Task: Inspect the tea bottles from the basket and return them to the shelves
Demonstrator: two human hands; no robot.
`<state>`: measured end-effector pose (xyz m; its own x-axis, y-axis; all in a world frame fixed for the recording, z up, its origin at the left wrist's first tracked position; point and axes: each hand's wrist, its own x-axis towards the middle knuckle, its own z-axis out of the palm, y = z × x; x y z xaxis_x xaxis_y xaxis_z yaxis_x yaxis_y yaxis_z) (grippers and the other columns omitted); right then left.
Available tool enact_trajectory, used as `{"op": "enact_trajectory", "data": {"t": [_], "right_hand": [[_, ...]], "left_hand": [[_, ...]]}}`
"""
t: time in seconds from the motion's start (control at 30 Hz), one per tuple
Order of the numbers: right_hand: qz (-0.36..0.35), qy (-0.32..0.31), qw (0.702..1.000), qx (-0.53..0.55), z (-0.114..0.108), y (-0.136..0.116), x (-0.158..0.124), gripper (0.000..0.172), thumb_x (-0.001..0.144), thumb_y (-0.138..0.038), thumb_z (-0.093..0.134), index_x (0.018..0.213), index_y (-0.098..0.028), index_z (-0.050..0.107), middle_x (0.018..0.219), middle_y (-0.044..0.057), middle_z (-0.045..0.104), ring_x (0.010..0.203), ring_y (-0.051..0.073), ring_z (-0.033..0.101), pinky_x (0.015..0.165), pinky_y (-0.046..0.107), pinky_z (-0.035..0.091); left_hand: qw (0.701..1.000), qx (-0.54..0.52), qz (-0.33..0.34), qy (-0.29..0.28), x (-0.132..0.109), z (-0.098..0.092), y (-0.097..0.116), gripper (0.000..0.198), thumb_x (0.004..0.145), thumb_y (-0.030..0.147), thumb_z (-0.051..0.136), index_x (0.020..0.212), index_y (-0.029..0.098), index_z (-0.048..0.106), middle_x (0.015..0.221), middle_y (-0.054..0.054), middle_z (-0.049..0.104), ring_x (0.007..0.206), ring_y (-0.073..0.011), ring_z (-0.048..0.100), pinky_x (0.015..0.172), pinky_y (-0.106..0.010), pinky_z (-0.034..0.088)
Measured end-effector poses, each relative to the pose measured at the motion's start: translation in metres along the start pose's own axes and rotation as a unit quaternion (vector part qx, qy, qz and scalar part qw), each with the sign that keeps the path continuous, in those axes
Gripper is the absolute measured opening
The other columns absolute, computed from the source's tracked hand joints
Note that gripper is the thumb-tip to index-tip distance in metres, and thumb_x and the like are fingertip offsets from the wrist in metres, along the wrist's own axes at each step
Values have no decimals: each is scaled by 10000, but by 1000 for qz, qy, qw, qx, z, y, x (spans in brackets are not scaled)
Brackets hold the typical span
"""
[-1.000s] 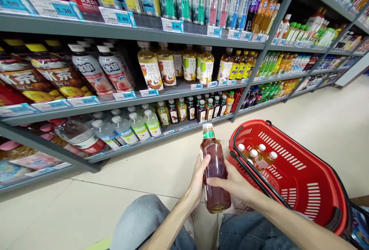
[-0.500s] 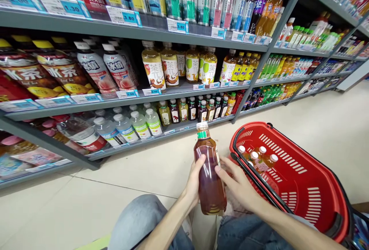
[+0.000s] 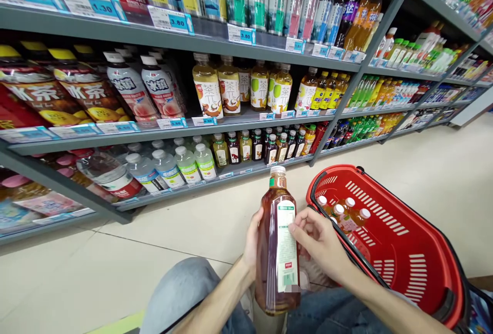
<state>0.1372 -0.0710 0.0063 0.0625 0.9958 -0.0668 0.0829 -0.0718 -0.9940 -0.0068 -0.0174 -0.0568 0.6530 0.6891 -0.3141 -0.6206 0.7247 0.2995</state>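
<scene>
A large clear drink bottle [image 3: 268, 257] of reddish-brown liquid, white-capped, stands nearly upright in front of my knees. My left hand [image 3: 251, 244] is wrapped round its left side, most of the fingers hidden behind it. On the bottle's face towards me is a narrow white label [image 3: 285, 252] with green print and a barcode. My right hand [image 3: 319, 239] is at the bottle's right side, fingers curled, thumb and forefinger closed at the label's edge.
A red shopping basket [image 3: 385, 182] with black handles stands at the right, several white-capped bottles [image 3: 348, 216] inside. Ahead, grey shelves [image 3: 215, 46] carry rows of drinks and price tags. Pale tiled floor [image 3: 154, 249] lies between my knees and the shelves.
The bottle has been turned so its printed label faces me, and it sits slightly lower. My right hand has shifted from its side to the label's edge, fingers more curled.
</scene>
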Motion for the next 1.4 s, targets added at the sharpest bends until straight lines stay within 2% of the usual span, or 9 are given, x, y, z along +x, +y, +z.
{"op": "enact_trajectory", "data": {"t": [0.17, 0.33, 0.4, 0.53, 0.6, 0.77, 0.93, 1.17, 1.4], "right_hand": [[39, -22, 999, -13, -4, -5, 3, 399, 849, -537, 699, 775, -212, 480, 602, -76, 453, 383, 61, 423, 311, 171, 319], [41, -51, 998, 13, -6, -7, 5, 434, 815, -527, 741, 730, -213, 453, 514, -83, 481, 348, 66, 432, 314, 168, 353], [42, -65, 997, 29, -6, -8, 3, 435, 800, -505, 765, 711, -210, 459, 488, -69, 521, 348, 75, 460, 321, 167, 359], [34, -84, 994, 59, -5, -9, -2, 429, 821, -484, 757, 663, -203, 474, 443, -46, 551, 364, 100, 520, 377, 188, 416], [28, -90, 993, 71, -5, -9, -4, 437, 840, -489, 737, 638, -201, 477, 428, -35, 557, 365, 114, 539, 394, 206, 440], [22, -85, 993, 76, -6, -8, -5, 443, 795, -445, 795, 610, -201, 475, 426, -27, 576, 347, 120, 540, 380, 206, 435], [24, -71, 996, 50, -6, -11, -2, 470, 788, -503, 783, 603, -198, 477, 416, -26, 562, 333, 112, 529, 363, 190, 402], [27, -66, 997, 11, -8, -14, 2, 525, 791, -579, 750, 587, -199, 451, 419, -12, 565, 342, 92, 507, 375, 177, 363], [36, -69, 997, 4, -8, -16, 2, 545, 785, -623, 731, 584, -207, 443, 416, -10, 561, 338, 102, 505, 376, 193, 364]], "left_hand": [[1000, 10, -15, -2, 3, 0, -5, 477, 738, 569, 760, 887, 117, 748, 714, -68, 748, 569, -197, 656, 576, -298, 527], [1000, 29, -11, -2, 5, -6, -7, 499, 737, 594, 746, 894, 120, 731, 726, -74, 749, 575, -222, 665, 597, -324, 525], [998, 40, -41, -29, 5, -9, -6, 574, 708, 652, 742, 913, 116, 734, 749, -93, 756, 590, -250, 678, 599, -341, 525], [978, 78, -131, -144, 2, -10, -5, 825, 670, 823, 628, 948, 54, 739, 728, -165, 746, 637, -310, 702, 607, -368, 530], [972, 87, -144, -166, 1, -11, -5, 870, 662, 850, 596, 943, 39, 740, 727, -178, 743, 658, -317, 710, 618, -368, 536], [983, 70, -116, -127, 3, -18, -8, 770, 693, 792, 617, 939, 72, 735, 770, -143, 754, 651, -314, 708, 640, -398, 547], [988, 74, -107, -81, 2, -17, -9, 750, 670, 776, 655, 899, 66, 734, 779, -158, 756, 642, -310, 702, 636, -400, 544], [996, 44, -66, -49, -2, -6, -8, 598, 609, 660, 809, 815, 101, 752, 719, -86, 760, 601, -218, 679, 614, -296, 522], [996, 17, -72, -42, 0, -12, -10, 580, 632, 628, 814, 891, 113, 758, 787, -77, 779, 652, -229, 701, 676, -312, 534]]}}
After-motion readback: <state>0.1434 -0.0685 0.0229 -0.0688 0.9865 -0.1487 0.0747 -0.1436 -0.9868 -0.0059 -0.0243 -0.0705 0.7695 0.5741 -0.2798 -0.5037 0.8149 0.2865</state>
